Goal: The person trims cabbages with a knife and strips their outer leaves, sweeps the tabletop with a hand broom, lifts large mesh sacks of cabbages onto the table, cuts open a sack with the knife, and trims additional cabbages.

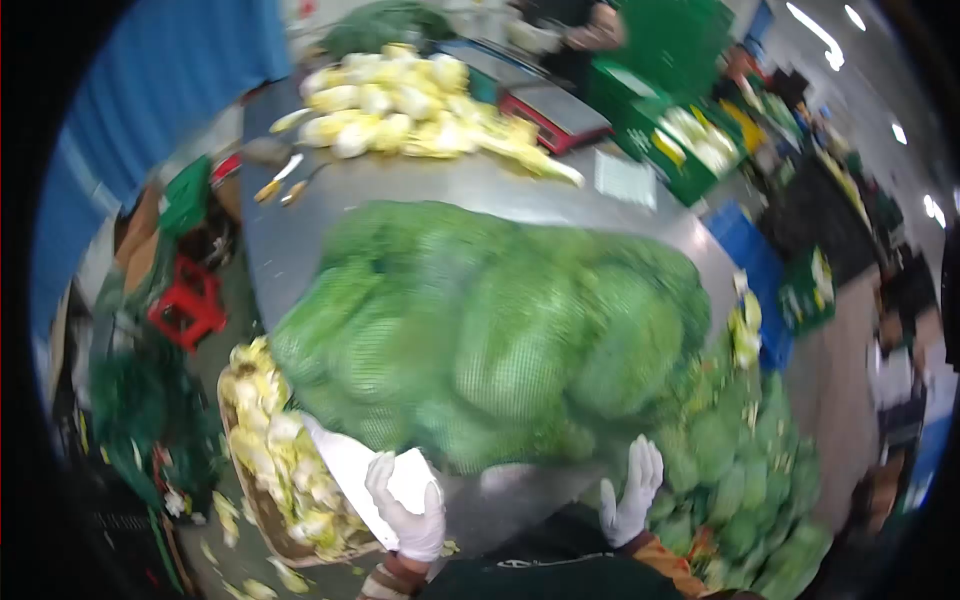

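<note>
A large green mesh sack [510,330] full of leafy cabbage heads lies across the metal table [290,230]. My left hand [408,508], in a white glove, is raised before the sack's near side, fingers apart and holding nothing, over a white sheet-like piece [350,470]. My right hand [632,495], also gloved in white, is up near the sack's lower right, fingers spread and empty. Neither hand appears to grip the mesh.
Pale yellow heads [400,105] are piled at the table's back, beside a red scale [555,110] and knives [285,180]. A crate of yellow trimmings [285,450] stands left, loose green leaves [740,480] right. A co-worker's arm [595,30] shows behind.
</note>
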Tool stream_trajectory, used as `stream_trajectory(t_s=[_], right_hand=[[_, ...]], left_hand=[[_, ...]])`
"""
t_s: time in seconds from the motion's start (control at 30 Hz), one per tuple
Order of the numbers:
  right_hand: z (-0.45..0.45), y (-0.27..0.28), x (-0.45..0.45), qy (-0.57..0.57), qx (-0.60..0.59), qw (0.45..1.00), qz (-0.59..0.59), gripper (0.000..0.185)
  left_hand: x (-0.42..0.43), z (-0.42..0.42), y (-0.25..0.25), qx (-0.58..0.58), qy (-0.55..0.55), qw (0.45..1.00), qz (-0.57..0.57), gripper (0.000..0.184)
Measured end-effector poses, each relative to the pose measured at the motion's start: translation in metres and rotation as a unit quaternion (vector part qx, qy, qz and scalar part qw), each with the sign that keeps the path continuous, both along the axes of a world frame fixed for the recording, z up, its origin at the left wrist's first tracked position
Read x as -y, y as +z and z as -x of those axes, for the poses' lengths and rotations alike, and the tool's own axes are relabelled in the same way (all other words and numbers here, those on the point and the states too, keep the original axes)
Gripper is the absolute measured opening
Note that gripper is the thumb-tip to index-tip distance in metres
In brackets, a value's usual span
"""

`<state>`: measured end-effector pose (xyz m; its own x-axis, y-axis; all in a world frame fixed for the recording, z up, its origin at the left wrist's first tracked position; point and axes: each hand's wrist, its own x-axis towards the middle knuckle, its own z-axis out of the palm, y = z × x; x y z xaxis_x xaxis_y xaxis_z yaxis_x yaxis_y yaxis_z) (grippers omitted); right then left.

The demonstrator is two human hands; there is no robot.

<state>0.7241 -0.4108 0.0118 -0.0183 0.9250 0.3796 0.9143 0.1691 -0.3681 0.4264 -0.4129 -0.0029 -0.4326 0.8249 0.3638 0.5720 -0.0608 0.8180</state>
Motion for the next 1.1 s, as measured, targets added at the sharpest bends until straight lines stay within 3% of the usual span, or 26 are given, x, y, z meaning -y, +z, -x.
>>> stream_trajectory(t_s=[0.13,0.17,0.2,0.3,0.5,0.63,0.73,0.77,0.83,0.87,0.9,0.93,0.97,1.0,1.03,1.07,1.1], right_hand=[[-0.027,-0.032,-0.061,-0.064,-0.046,0.997,-0.002,0.071],[-0.031,-0.054,-0.080,-0.076,-0.100,0.992,0.000,0.074],[-0.031,-0.087,-0.097,-0.117,-0.043,0.992,-0.006,0.076],[-0.028,-0.103,-0.123,-0.136,-0.038,0.988,-0.064,0.078],[-0.064,-0.080,-0.202,-0.061,-0.037,0.996,-0.062,0.071],[-0.095,-0.087,-0.294,-0.022,-0.034,0.990,-0.137,0.071],[-0.063,-0.069,-0.302,-0.129,-0.074,0.988,-0.029,0.067],[-0.048,-0.065,-0.288,-0.143,-0.097,0.985,0.007,0.064],[-0.040,-0.041,-0.195,-0.046,-0.160,0.982,0.091,0.062],[-0.029,-0.086,-0.158,-0.042,-0.165,0.985,0.022,0.055],[-0.030,-0.114,-0.094,-0.043,-0.179,0.982,0.040,0.048],[-0.042,-0.165,-0.039,-0.005,-0.109,0.991,0.079,0.045],[-0.058,-0.169,0.039,-0.039,-0.252,0.937,0.240,0.047],[-0.057,-0.202,0.115,-0.095,-0.223,0.970,0.037,0.050],[-0.059,-0.179,0.199,-0.245,-0.302,0.878,0.279,0.055],[-0.062,-0.194,0.272,-0.359,-0.367,0.764,0.390,0.056],[-0.063,-0.171,0.341,-0.461,-0.395,0.666,0.434,0.055]], left_hand=[[-0.058,-0.044,-0.022,-0.268,-0.142,0.953,-0.003,0.072],[-0.067,-0.057,-0.023,-0.337,-0.114,0.935,0.015,0.062],[-0.071,-0.063,-0.029,-0.362,-0.103,0.926,-0.016,0.058],[-0.089,-0.073,-0.047,-0.390,-0.046,0.913,-0.113,0.051],[-0.129,-0.110,-0.052,-0.439,-0.027,0.883,-0.161,0.040],[-0.172,-0.167,-0.058,-0.442,0.008,0.880,-0.170,0.030],[-0.213,-0.204,-0.061,-0.475,0.062,0.870,-0.122,0.029],[-0.227,-0.210,-0.062,-0.497,0.078,0.860,-0.090,0.031],[-0.247,-0.219,-0.055,-0.527,0.047,0.848,-0.020,0.035],[-0.252,-0.222,-0.054,-0.543,0.027,0.839,-0.003,0.038],[-0.252,-0.221,-0.055,-0.554,0.011,0.832,-0.012,0.041],[-0.254,-0.220,-0.057,-0.570,0.000,0.821,-0.011,0.043],[-0.254,-0.217,-0.058,-0.587,-0.011,0.809,-0.010,0.044],[-0.252,-0.213,-0.059,-0.597,-0.018,0.802,-0.013,0.046],[-0.249,-0.212,-0.058,-0.605,-0.023,0.796,-0.016,0.049],[-0.239,-0.211,-0.052,-0.621,-0.043,0.783,-0.001,0.053],[-0.231,-0.211,-0.048,-0.650,-0.053,0.758,0.021,0.058]])
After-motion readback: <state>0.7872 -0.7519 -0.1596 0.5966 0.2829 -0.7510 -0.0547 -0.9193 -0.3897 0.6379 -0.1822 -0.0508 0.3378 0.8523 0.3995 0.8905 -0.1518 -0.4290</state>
